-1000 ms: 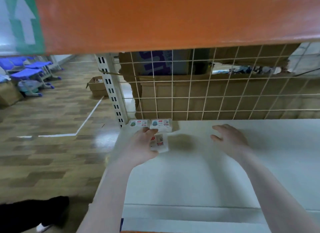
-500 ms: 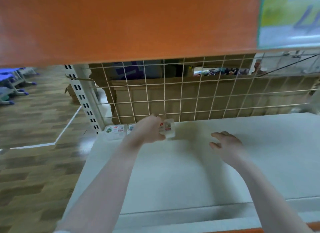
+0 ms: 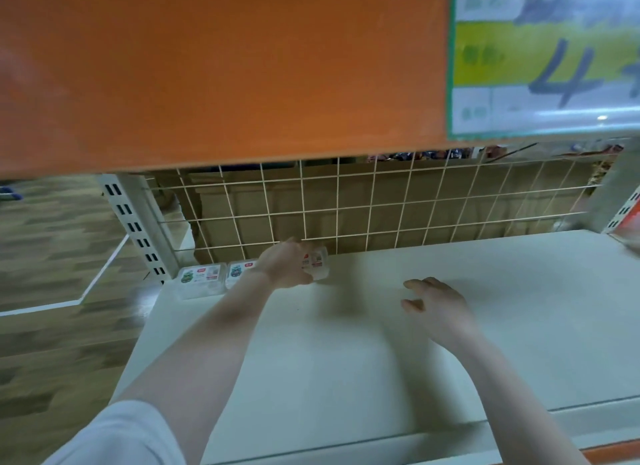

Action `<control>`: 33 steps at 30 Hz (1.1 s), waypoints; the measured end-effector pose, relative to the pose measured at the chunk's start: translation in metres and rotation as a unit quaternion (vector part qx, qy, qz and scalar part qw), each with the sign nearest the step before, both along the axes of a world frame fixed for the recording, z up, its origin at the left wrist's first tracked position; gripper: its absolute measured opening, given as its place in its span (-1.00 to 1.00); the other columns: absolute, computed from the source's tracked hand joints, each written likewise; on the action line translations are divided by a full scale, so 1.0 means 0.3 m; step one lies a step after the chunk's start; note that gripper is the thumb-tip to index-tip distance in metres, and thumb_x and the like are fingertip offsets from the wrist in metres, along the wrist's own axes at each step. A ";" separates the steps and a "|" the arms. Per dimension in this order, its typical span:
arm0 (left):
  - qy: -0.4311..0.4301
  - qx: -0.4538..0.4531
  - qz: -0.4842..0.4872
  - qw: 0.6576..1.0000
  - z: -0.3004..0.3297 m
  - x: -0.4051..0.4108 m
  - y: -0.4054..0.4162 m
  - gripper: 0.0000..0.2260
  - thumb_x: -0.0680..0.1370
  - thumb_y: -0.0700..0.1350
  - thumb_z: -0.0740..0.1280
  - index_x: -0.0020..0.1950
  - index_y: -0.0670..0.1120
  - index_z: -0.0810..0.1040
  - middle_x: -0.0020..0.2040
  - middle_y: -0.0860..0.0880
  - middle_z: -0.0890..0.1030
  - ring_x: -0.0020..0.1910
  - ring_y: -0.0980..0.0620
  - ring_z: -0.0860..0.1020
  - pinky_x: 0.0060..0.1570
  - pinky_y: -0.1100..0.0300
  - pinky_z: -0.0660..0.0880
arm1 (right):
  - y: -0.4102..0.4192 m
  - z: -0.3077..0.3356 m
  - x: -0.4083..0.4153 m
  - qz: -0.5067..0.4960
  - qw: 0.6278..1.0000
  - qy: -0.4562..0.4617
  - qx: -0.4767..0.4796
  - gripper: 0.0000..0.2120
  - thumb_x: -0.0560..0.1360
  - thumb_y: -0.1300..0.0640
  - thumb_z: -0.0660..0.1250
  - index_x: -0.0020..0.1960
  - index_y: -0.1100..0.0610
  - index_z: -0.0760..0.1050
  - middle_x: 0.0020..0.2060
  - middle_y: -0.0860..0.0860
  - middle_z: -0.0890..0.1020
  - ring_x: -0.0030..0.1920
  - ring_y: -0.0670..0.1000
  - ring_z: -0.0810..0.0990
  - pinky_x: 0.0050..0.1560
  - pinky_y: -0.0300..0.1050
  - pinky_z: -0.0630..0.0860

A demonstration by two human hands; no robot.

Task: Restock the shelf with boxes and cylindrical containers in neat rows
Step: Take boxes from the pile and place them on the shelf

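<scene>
The left hand grips a small box by its sides — likely light, rigid, slick plastic — while the right hand hovers spread.

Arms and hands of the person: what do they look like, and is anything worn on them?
Both forearms are bare. The left hand and the right hand show no gloves, and no rings, watch or bracelet can be seen, though the picture is blurred. Only a short white sleeve shows, on the left upper arm at the bottom edge.
</scene>
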State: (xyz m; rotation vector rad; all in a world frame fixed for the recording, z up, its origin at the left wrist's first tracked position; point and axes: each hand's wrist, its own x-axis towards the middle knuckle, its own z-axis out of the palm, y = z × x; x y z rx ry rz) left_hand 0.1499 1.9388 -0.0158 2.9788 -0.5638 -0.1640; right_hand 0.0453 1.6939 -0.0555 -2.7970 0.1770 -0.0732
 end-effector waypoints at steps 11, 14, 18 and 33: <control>-0.017 -0.020 -0.008 1.000 -0.053 0.017 0.032 -0.50 0.46 0.01 0.38 0.37 -0.07 0.38 0.27 -0.09 0.48 0.16 -0.13 0.50 -0.01 0.14 0.42 | -0.006 0.000 0.019 -0.002 1.000 -0.002 -0.006 -0.62 0.57 -0.03 0.16 0.36 -0.02 0.34 0.25 -0.05 0.45 0.25 -0.02 0.42 0.15 -0.16 0.40; -0.081 -0.019 -0.022 0.996 -0.064 -0.034 0.044 -0.49 0.51 0.01 0.32 0.43 -0.07 0.34 0.38 -0.05 0.38 0.30 -0.09 0.39 0.20 0.07 0.41 | -0.011 -0.006 0.025 -0.004 1.000 0.000 0.000 -0.62 0.57 -0.03 0.17 0.37 -0.02 0.34 0.25 -0.05 0.45 0.25 -0.02 0.41 0.15 -0.15 0.40; -0.132 -0.042 -0.012 0.990 -0.116 -0.131 0.038 -0.55 0.58 0.00 0.20 0.45 -0.06 0.29 0.44 -0.02 0.32 0.43 -0.04 0.25 0.34 0.12 0.24 | -0.014 -0.021 0.030 -0.022 1.000 -0.002 0.021 -0.62 0.55 -0.03 0.18 0.35 -0.03 0.37 0.22 -0.06 0.46 0.24 -0.02 0.40 0.12 -0.16 0.40; -0.116 0.000 0.034 0.993 -0.162 -0.207 0.019 -0.46 0.64 0.09 0.03 0.56 -0.09 -0.03 0.55 -0.04 0.06 0.53 0.00 0.00 0.48 0.11 -0.17 | 0.002 -0.030 0.029 -0.030 0.999 -0.016 0.027 -0.63 0.54 -0.01 0.21 0.33 -0.01 0.41 0.25 -0.06 0.45 0.29 -0.01 0.36 0.07 -0.22 0.32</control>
